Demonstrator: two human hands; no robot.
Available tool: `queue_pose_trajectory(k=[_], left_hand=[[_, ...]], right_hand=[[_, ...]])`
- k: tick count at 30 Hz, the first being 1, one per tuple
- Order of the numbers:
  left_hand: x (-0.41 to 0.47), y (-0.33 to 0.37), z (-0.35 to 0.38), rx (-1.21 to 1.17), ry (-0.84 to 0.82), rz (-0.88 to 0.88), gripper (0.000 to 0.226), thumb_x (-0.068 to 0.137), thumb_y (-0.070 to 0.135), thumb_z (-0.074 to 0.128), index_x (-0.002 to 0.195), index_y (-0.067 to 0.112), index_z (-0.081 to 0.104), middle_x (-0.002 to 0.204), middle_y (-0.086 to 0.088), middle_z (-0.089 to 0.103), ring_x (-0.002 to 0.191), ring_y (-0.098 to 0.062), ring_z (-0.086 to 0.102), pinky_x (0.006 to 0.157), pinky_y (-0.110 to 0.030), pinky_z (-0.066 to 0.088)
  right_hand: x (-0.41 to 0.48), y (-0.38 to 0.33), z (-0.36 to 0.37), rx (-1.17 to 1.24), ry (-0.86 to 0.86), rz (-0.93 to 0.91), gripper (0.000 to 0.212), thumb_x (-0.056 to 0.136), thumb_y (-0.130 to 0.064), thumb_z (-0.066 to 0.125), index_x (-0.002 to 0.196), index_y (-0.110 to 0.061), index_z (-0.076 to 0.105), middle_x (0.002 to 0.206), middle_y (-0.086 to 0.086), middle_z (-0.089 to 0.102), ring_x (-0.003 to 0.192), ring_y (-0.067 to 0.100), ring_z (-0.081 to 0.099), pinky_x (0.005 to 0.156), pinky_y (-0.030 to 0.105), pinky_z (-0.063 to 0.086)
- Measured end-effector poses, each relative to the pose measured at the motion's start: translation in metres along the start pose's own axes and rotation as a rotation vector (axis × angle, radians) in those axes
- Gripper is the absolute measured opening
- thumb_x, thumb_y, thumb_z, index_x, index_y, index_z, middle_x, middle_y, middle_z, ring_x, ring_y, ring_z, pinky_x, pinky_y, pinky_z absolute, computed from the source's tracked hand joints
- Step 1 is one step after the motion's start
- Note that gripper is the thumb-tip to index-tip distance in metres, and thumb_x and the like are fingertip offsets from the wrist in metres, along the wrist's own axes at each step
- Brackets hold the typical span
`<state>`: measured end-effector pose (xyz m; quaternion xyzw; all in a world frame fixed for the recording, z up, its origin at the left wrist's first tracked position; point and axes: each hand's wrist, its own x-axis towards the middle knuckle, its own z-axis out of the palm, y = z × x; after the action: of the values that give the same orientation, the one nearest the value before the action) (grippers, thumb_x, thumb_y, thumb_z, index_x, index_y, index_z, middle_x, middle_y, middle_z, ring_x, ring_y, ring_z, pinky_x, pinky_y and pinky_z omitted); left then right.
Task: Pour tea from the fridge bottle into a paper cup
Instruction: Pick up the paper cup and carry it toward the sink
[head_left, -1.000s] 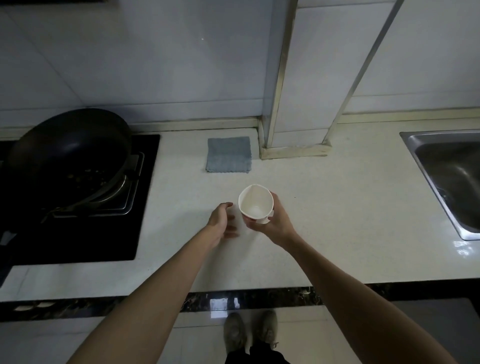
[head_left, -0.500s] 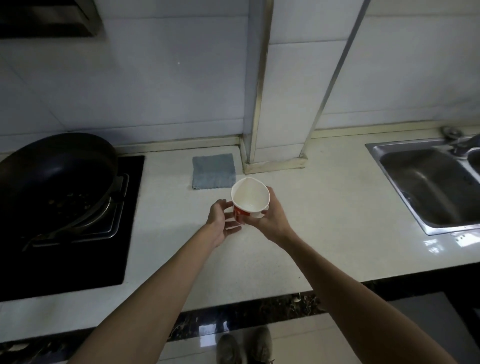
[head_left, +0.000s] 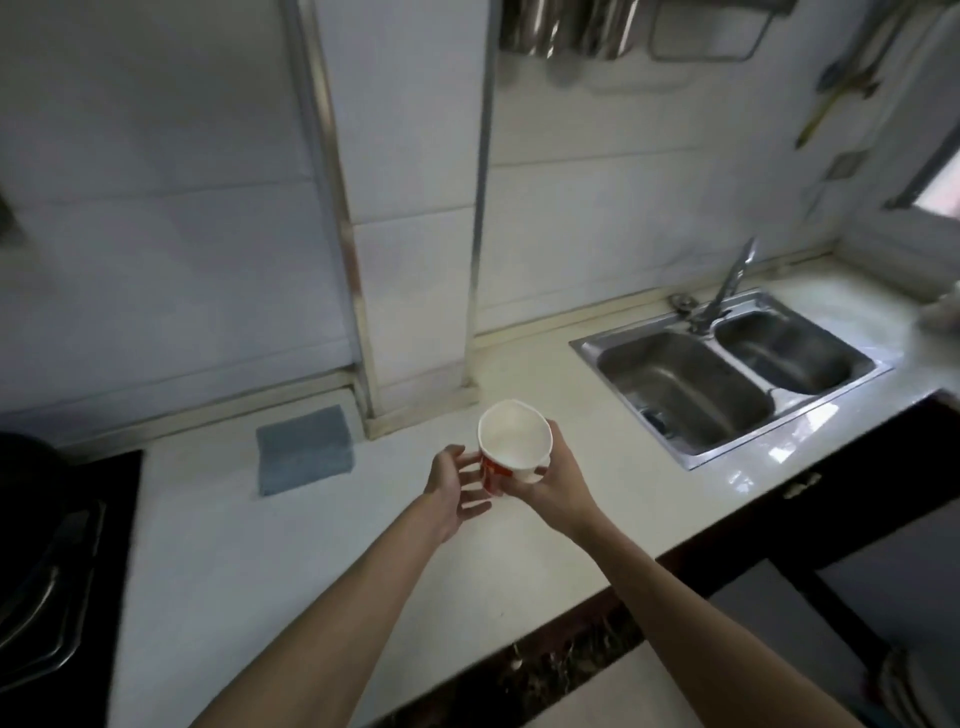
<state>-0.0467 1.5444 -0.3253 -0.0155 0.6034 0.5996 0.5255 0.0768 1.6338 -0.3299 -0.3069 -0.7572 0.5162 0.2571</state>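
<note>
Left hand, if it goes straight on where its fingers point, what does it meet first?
The paper cup, gripped by the right hand. The left hand is open, fingers aimed at the cup's red side; I can't tell whether they touch it.

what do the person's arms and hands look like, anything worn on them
Both forearms are bare to the frame edge, no sleeves in view. The left hand and right hand wear no gloves; no watch, ring or bracelet shows.
</note>
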Motion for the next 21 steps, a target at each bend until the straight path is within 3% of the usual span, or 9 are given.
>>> queue_pose_trajectory(k=[4, 10, 16, 21], left_hand=[[0.002, 0.004, 0.063, 0.087, -0.111, -0.016, 0.04, 0.096, 0.034, 0.032, 0.099, 0.011, 0.064, 0.087, -0.011, 0.063, 0.074, -0.029, 0.06, 0.075, -0.035, 0.047], [0.01, -0.005, 0.169, 0.195, -0.205, -0.016, 0.047, 0.098, 0.037, 0.029, 0.114, 0.008, 0.063, 0.101, -0.016, 0.065, 0.088, -0.032, 0.063, 0.081, -0.039, 0.051], [0.012, -0.031, 0.283, 0.264, -0.266, -0.014, 0.044, 0.097, 0.039, 0.035, 0.114, 0.007, 0.061, 0.111, -0.017, 0.065, 0.1, -0.037, 0.064, 0.085, -0.043, 0.053], [0.012, -0.058, 0.379, 0.311, -0.335, -0.045, 0.04, 0.097, 0.038, 0.038, 0.103, 0.007, 0.063, 0.104, -0.016, 0.065, 0.092, -0.034, 0.063, 0.076, -0.037, 0.051]], right_hand=[[-0.003, 0.007, -0.063, -0.017, 0.09, -0.004, 0.071, 0.07, -0.01, 0.086, 0.127, -0.021, 0.045, 0.115, -0.013, 0.058, 0.102, -0.009, 0.057, 0.072, 0.01, 0.049], [-0.006, 0.02, -0.164, -0.036, 0.185, -0.044, 0.067, 0.079, -0.01, 0.08, 0.132, -0.025, 0.042, 0.119, -0.016, 0.058, 0.11, -0.004, 0.056, 0.08, 0.01, 0.048], [-0.017, 0.046, -0.267, -0.009, 0.3, -0.03, 0.072, 0.063, -0.038, 0.077, 0.127, -0.033, 0.043, 0.117, -0.013, 0.062, 0.109, 0.005, 0.06, 0.082, 0.022, 0.054], [-0.036, 0.072, -0.352, 0.018, 0.43, 0.008, 0.067, 0.057, -0.04, 0.074, 0.119, -0.031, 0.049, 0.111, -0.008, 0.065, 0.103, 0.001, 0.061, 0.08, 0.022, 0.052]])
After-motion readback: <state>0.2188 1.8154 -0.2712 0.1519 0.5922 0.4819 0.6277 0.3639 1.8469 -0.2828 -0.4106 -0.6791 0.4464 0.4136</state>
